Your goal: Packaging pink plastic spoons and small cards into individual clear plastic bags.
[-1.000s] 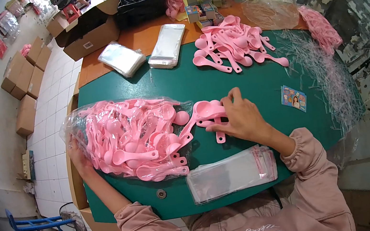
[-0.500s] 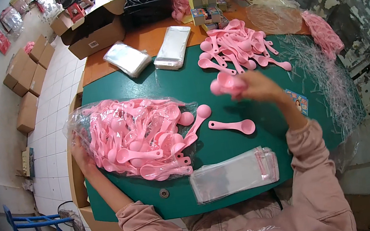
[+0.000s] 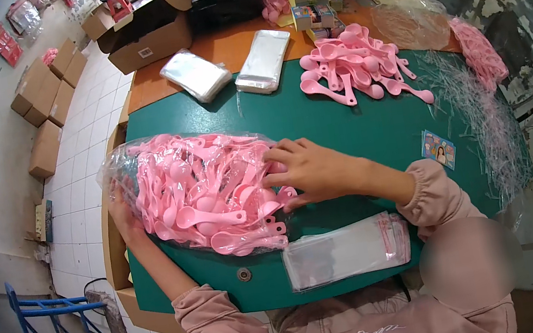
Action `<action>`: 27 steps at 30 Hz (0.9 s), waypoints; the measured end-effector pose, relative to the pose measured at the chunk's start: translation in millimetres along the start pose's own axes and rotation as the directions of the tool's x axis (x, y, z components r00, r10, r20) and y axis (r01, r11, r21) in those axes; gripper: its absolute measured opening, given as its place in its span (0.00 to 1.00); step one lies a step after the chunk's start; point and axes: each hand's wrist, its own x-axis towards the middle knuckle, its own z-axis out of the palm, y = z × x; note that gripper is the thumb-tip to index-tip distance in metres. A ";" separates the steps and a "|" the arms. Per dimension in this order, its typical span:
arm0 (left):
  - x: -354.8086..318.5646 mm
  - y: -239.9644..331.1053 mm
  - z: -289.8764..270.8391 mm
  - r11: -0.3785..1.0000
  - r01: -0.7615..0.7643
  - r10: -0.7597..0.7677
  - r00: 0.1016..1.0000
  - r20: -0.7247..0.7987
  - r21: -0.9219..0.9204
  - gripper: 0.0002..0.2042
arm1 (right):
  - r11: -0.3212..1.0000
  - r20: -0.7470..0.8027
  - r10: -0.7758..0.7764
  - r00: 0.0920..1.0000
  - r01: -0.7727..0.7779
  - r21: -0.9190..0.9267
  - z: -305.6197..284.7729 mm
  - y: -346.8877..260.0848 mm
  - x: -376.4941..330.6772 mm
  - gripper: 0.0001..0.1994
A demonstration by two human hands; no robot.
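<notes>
Pink spoons point(image 3: 204, 194) lay in a clear bag point(image 3: 115, 171) at nine o'clock on the green surface point(image 3: 344, 126); right hand point(image 3: 312, 169) reached in open, left hand point(image 3: 122, 217) steadied the bag. Picking a few handles cleanly seemed best.

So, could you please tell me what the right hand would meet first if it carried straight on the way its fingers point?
The right hand points left, so it would likely meet the pink plastic spoons at the clear bag's open mouth.

Clear spoon bag point(image 3: 194, 192), brown boxes point(image 3: 145, 36)
</notes>
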 end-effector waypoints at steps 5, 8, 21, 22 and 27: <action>-1.8 -0.3 2.0 1.000 -0.021 0.021 1.000 -0.012 0.005 0.19 | 0.984 -0.019 0.102 0.995 -0.104 -0.147 12.6 7.7 -17.4 0.12; -8.7 4.7 15.6 1.000 0.006 -0.006 1.000 -0.027 -0.019 0.20 | 0.980 0.068 0.198 0.978 -0.200 0.021 -6.4 -0.1 -47.0 0.10; -3.4 4.3 8.4 1.000 0.026 -0.026 1.000 -0.007 -0.007 0.19 | 0.948 0.165 0.303 0.939 -0.315 0.051 -68.5 -1.1 -96.5 0.16; -2.6 4.7 7.0 1.000 0.023 -0.023 1.000 -0.006 -0.006 0.19 | 0.948 0.162 0.302 0.939 -0.314 0.051 -67.3 4.2 -92.0 0.16; -0.5 2.9 3.1 0.999 0.019 -0.016 0.997 0.071 -0.030 0.19 | 0.901 0.013 0.432 0.902 -0.432 0.023 -43.8 12.5 -72.6 0.29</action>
